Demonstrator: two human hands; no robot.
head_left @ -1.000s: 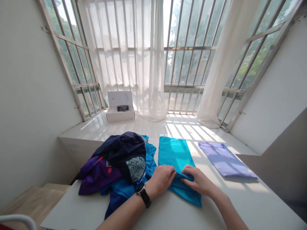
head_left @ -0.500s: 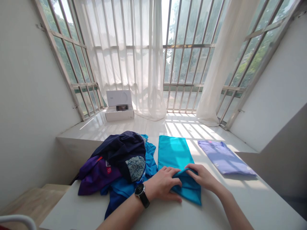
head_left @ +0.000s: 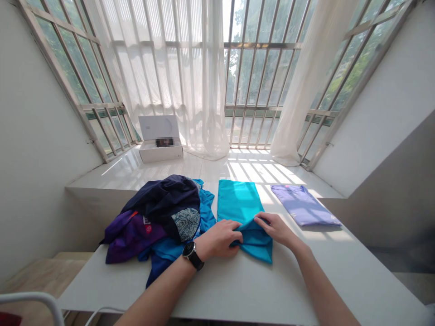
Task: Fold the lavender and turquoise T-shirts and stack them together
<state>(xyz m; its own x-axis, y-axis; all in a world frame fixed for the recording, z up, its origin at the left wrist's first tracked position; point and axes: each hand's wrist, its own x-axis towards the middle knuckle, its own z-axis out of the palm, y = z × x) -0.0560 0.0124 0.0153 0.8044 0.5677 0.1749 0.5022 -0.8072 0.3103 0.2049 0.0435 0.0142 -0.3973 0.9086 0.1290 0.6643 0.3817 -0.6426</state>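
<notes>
A turquoise garment, folded into a long rectangle, lies on the white table. My left hand, with a black watch on its wrist, grips the left side of its near part with curled fingers. On the right edge, my right hand pinches the cloth between thumb and fingers. A raised fold runs between the two hands, and the near corner of the garment lies flat. Its exact kind does not show.
Left of my hands is a heap of crumpled clothes, with a dark navy garment over a purple one. A folded lavender garment lies at the right. An opened white box stands on the sill by the curtain.
The camera view has shifted. My left fingers have curled in on the turquoise cloth, and the right hand now pinches its edge, lifting the fold slightly.
</notes>
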